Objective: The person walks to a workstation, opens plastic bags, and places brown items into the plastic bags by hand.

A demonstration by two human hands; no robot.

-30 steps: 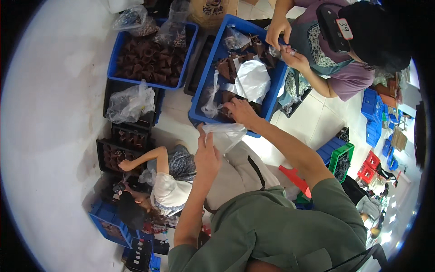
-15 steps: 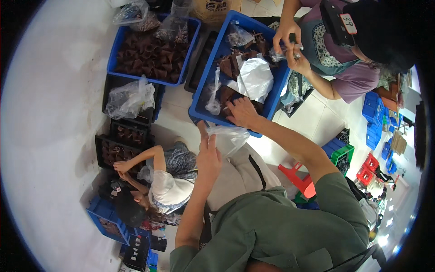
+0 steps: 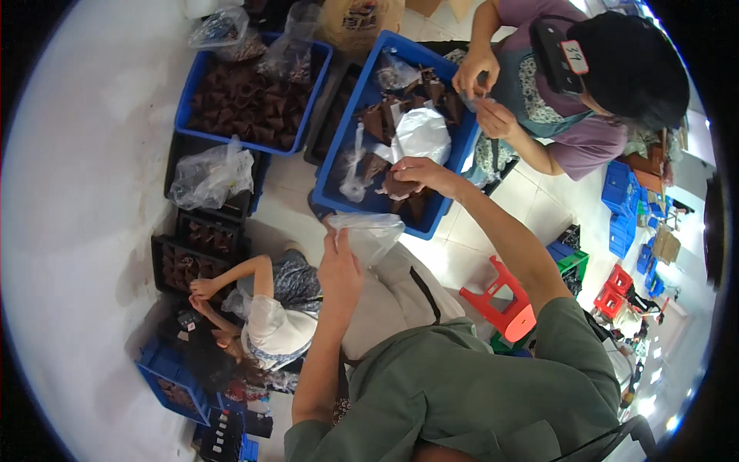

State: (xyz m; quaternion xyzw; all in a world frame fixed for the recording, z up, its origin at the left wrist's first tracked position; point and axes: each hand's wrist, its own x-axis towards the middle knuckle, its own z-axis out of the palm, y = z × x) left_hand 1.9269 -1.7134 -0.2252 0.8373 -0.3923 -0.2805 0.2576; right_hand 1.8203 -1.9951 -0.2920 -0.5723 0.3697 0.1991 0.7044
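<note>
Brown piece (image 3: 399, 187) partly hidden by right hand (image 3: 428, 174); paper sack (image 3: 360, 28) cut off by top edge.

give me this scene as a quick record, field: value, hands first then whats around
left hand: holding a clear plastic bag
right hand: gripping a brown piece over the blue tub
in tub: more brown pieces, crumpled silver sheet
floor, right: red stool
co-workers nearby: person in purple sleeves, person in white top

Clear plastic bag (image 3: 377, 233), brown piece (image 3: 401, 186)
The thin bag spreads loosely from the left hand (image 3: 339, 269); the right hand (image 3: 428, 175) grips the piece over the blue crate (image 3: 339, 205).
</note>
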